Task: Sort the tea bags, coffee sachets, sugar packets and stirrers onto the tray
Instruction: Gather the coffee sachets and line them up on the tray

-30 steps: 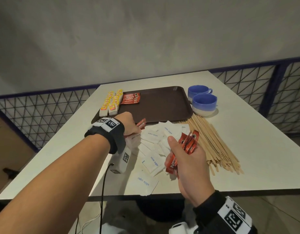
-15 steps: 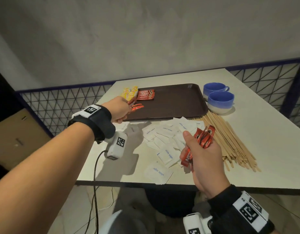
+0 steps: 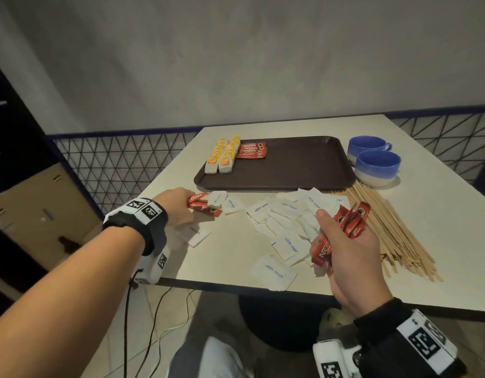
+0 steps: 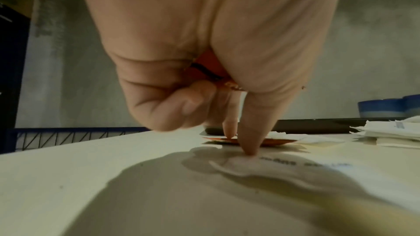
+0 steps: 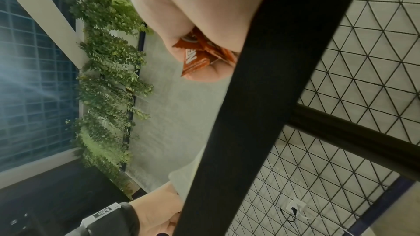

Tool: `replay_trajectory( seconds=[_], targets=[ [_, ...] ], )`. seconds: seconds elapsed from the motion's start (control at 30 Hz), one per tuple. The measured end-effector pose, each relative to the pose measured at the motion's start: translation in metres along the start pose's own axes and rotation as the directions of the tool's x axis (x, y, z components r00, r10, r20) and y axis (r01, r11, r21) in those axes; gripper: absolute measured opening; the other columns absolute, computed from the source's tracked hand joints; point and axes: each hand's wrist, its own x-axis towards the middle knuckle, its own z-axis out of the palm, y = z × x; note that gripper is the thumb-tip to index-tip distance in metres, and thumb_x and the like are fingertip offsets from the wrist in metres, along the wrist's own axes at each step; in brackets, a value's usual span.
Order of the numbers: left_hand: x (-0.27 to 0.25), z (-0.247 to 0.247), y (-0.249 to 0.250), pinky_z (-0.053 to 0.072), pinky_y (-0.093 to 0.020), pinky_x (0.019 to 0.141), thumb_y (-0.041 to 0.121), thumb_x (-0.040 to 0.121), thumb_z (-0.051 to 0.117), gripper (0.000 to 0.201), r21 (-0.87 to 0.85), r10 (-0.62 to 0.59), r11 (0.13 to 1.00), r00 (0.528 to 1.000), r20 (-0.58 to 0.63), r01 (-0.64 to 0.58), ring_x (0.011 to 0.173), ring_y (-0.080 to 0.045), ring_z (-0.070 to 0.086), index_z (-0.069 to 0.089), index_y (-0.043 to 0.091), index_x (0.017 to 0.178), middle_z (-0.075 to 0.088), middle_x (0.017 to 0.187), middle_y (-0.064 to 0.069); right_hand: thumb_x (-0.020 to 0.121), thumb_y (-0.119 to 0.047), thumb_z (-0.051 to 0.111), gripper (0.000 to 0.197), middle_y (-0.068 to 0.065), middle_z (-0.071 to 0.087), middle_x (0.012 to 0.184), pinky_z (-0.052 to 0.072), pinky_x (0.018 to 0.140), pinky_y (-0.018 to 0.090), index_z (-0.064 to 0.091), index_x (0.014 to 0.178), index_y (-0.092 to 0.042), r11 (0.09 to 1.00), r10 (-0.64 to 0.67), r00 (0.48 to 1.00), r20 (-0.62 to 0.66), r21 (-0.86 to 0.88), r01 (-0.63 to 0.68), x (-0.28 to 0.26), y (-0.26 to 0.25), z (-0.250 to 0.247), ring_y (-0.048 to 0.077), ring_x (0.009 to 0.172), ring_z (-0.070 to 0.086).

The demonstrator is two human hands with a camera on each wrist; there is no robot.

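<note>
A brown tray (image 3: 290, 170) holds yellow tea bags (image 3: 222, 156) and red coffee sachets (image 3: 250, 150) at its far left. My left hand (image 3: 192, 207) is low at the table's left, in front of the tray, gripping red coffee sachets (image 3: 201, 204). In the left wrist view a red sachet (image 4: 209, 65) sits in the curled palm, two fingertips (image 4: 248, 150) reach down to the table, and another sachet (image 4: 275, 141) lies flat behind them. My right hand (image 3: 342, 236) holds a bunch of coffee sachets (image 3: 350, 222) above the white sugar packets (image 3: 285, 211). Wooden stirrers (image 3: 394, 230) lie to the right.
Two blue cups (image 3: 377, 165) stand right of the tray. The table's near edge (image 3: 235, 285) is close below my hands, and the right wrist view looks up past that dark edge (image 5: 250, 114). A wire-mesh railing (image 3: 121, 159) runs behind the table.
My left hand has come down from beside the tray's left front corner to the table, still holding red sachets. The right hand keeps its bunch and has barely moved.
</note>
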Motion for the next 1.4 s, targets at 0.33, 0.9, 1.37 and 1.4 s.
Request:
replay_trajectory(
  seconds=[0.33,0.9,1.37,1.4],
  targets=[
    [0.009,0.006,0.008,0.044,-0.029,0.070,0.044,0.095,0.066,0.022,0.151,0.073,0.986,0.997,-0.024,-0.068,0.083,-0.025,0.063,0.065,0.023,0.088,0.069,0.089,-0.003,0.095,-0.017,0.065,0.024,0.016,0.063,0.060,0.047,0.044,0.031,0.060,0.084,0.004,0.962,0.017,0.973,0.230,-0.268,0.047,-0.009,0.000,-0.001,0.031,0.047,0.056],
    [-0.074,0.004,0.068,0.040,-0.033,0.056,0.029,0.090,0.052,0.027,-0.393,0.246,0.909,0.938,0.246,-0.135,0.058,-0.021,0.046,0.051,0.011,0.070,0.054,0.066,-0.007,0.090,-0.006,0.066,0.021,0.013,0.066,0.074,0.053,0.062,0.025,0.068,0.101,0.012,0.922,0.134,0.921,0.365,-0.386,0.019,0.010,0.006,0.029,0.016,0.061,0.063],
    [-0.044,-0.003,0.102,0.036,-0.028,0.054,0.053,0.097,0.061,0.056,-0.931,0.310,0.365,0.941,0.133,0.011,0.053,-0.018,0.035,0.039,0.025,0.055,0.025,0.058,0.002,0.098,-0.036,0.066,0.033,0.012,0.059,0.064,0.050,0.050,0.036,0.059,0.100,-0.004,0.991,0.042,0.976,0.215,-0.135,-0.013,0.005,0.003,0.012,0.026,0.052,0.057],
    [-0.040,-0.002,0.107,0.038,-0.027,0.051,0.046,0.100,0.059,0.055,-0.943,0.306,0.332,0.943,0.133,0.026,0.050,-0.018,0.036,0.035,0.024,0.056,0.027,0.055,0.002,0.097,-0.040,0.066,0.035,0.010,0.056,0.062,0.048,0.048,0.034,0.058,0.100,-0.007,0.988,0.044,0.975,0.218,-0.151,-0.011,0.005,0.003,0.011,0.025,0.051,0.054]
  ],
)
